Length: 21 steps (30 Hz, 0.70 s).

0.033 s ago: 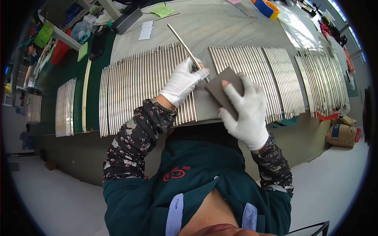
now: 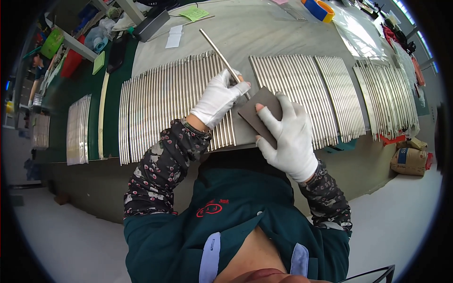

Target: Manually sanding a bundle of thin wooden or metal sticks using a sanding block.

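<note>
In my white-gloved left hand [image 2: 218,97] is a thin metal rod [image 2: 215,47], slanting up toward the far left with its near end by the block. Closed around a flat grey-brown block [image 2: 269,99], which looks like a sanding sponge, is my gloved right hand [image 2: 291,137]. Bare fingertips poke out of both gloves. The block sits against or just beside the rod's lower end; the contact itself is hidden. Below my left hand spreads a wide row of metal rods [image 2: 160,104] lying side by side. Another row of rods [image 2: 292,80] lies beyond and beside my right hand.
Further right are two more groups of rods [image 2: 340,94] [image 2: 384,94]. A wrapped bundle of rods [image 2: 79,129] lies at the left on the green mat [image 2: 96,106]. Toward the back are a black box [image 2: 152,24], a white slip [image 2: 174,37] and a blue-and-yellow tape roll [image 2: 319,10].
My right hand and the block have shifted a little left and toward me. My left hand and the rod stay almost where they were.
</note>
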Motion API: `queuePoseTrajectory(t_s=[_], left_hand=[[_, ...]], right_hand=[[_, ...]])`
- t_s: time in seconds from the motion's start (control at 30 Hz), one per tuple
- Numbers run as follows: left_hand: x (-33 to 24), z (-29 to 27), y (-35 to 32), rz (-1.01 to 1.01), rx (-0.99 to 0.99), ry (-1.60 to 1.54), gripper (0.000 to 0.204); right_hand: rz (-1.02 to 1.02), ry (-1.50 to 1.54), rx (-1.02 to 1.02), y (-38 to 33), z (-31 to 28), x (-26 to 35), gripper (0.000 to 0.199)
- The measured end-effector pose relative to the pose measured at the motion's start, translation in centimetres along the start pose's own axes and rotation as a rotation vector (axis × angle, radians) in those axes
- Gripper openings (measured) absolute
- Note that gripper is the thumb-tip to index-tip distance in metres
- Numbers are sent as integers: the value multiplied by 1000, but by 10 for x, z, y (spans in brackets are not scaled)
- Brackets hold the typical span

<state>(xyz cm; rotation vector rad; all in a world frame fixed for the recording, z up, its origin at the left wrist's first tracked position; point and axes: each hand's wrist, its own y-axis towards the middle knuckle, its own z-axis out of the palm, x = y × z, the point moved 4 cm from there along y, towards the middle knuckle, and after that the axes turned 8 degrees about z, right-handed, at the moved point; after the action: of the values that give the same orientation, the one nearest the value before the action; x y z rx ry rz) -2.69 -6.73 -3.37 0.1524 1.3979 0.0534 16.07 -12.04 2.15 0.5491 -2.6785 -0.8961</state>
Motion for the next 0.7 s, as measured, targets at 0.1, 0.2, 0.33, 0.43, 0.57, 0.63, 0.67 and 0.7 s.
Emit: queuePoseTrajectory(t_s=[0.1,0.2,0.33,0.43,0.57,0.63,0.67,0.7], left_hand=[[-7,2,-1,-11,-5,-1,13],[1,2,3,43,-12,30,13],[-2,1,0,-27,-2,3,16],[-4,4,1,-22,19,36,18],[-7,6,1,-41,44,35,17],[-7,11,6,-100,63,57,17],[-6,12,6,-166,64,84,17],[-7,14,5,-240,116,78,18]], right_hand=[[67,-105,51,3,3,-6,53],[-111,118,84,-4,-12,19,53],[40,-142,57,-3,-3,-4,55],[-28,53,159,-10,-6,10,55],[5,49,50,-7,-16,-7,55],[86,50,-56,-7,-33,-29,56],[81,61,-87,-10,-39,-36,57],[88,87,-102,-15,-46,-41,58]])
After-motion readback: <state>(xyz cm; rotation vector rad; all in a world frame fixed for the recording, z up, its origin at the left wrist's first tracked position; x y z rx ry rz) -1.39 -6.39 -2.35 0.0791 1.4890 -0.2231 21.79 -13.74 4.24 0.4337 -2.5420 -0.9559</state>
